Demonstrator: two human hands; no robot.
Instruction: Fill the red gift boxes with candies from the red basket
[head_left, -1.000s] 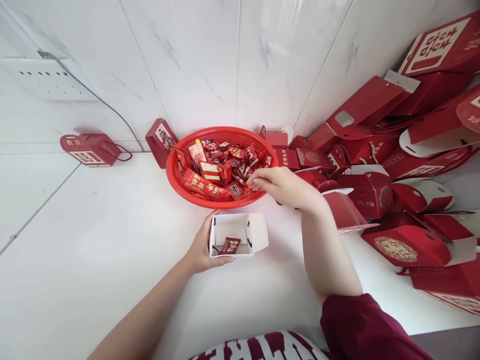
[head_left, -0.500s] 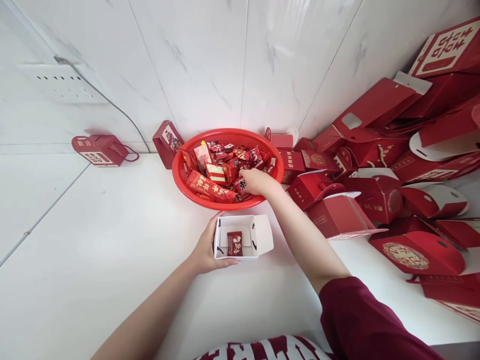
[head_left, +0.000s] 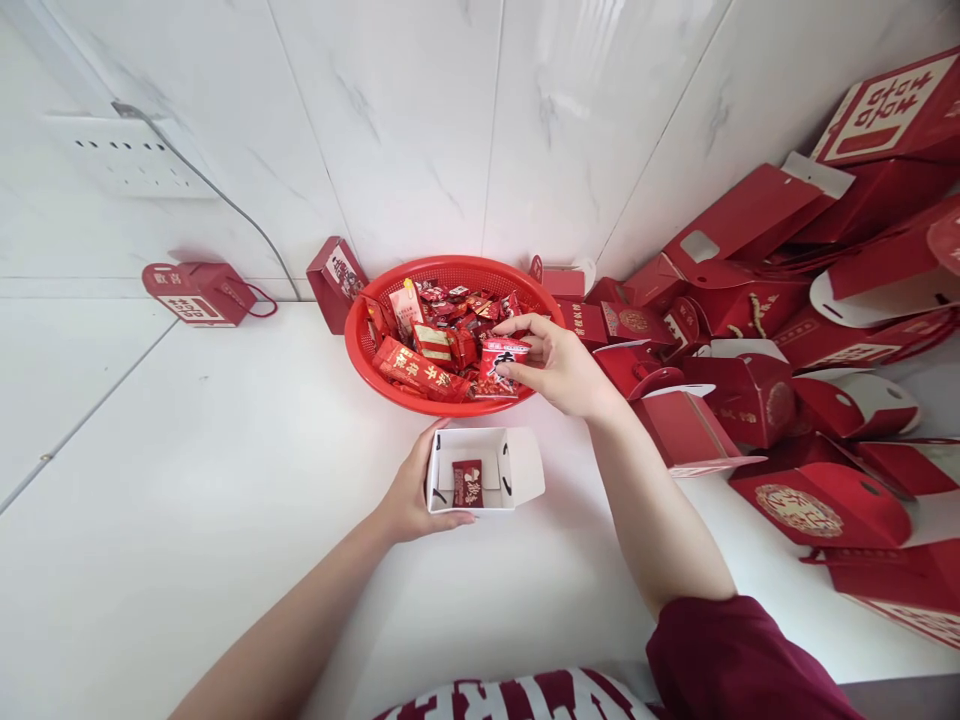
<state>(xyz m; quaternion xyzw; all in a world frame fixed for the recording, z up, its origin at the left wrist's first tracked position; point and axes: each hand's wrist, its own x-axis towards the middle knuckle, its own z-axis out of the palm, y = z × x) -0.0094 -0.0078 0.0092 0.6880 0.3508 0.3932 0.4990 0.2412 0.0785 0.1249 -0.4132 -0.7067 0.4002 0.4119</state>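
Note:
My left hand (head_left: 416,495) is wrapped round the left side of an open box (head_left: 491,440) with a white inside, its lid flap out to the right. One dark red wrapped packet (head_left: 467,484) lies on the box's floor. Above the near right part of a red plastic basket (head_left: 365,372), my right hand (head_left: 559,365) pinches a red and white snack packet (head_left: 501,368) between thumb and fingers. Many red-wrapped sweets and a long red packet (head_left: 420,371) with gold characters fill the basket.
Red gift boxes (head_left: 821,505) are heaped along the right side. Two more, a handled box (head_left: 196,295) and an upright box (head_left: 337,284), stand left of the basket by the tiled wall. A grey cable (head_left: 225,208) runs down from a socket strip (head_left: 127,155).
My right hand has lifted the red and white packet from among the sweets and drawn back slightly to the right. My left hand and the box stay nearly where they were.

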